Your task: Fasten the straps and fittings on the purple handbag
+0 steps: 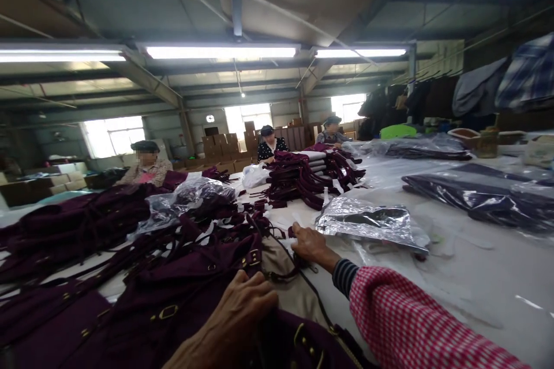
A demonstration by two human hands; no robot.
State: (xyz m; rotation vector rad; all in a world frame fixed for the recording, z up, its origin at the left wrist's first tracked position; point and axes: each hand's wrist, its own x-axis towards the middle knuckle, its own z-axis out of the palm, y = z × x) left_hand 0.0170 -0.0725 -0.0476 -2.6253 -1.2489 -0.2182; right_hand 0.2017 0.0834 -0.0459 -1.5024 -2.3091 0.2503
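Note:
My left hand (pixel 246 305) is closed on the edge of a dark purple fabric bag (pixel 190 282) with brass-coloured buckles and rivets. Beige lining (pixel 298 294) shows beside that hand, with a zip along its edge. Farther forward, my right hand (pixel 314 245) has its fingers curled around a purple strap (pixel 291 232), of which only a short part shows. A second piece of purple fabric with brass fittings (pixel 311 343) lies close to me, partly covered by my left hand. Just past my right hand is a shiny clear plastic bag (pixel 367 219).
Stacked purple straps (pixel 303 176) stand mid-table. More purple bags (pixel 82 219) and crumpled plastic (pixel 186 199) lie left. Plastic-wrapped dark items (pixel 476 193) rest on the white table (pixel 489 265) at right. Several co-workers sit beyond, including a person in dotted clothing (pixel 277 149).

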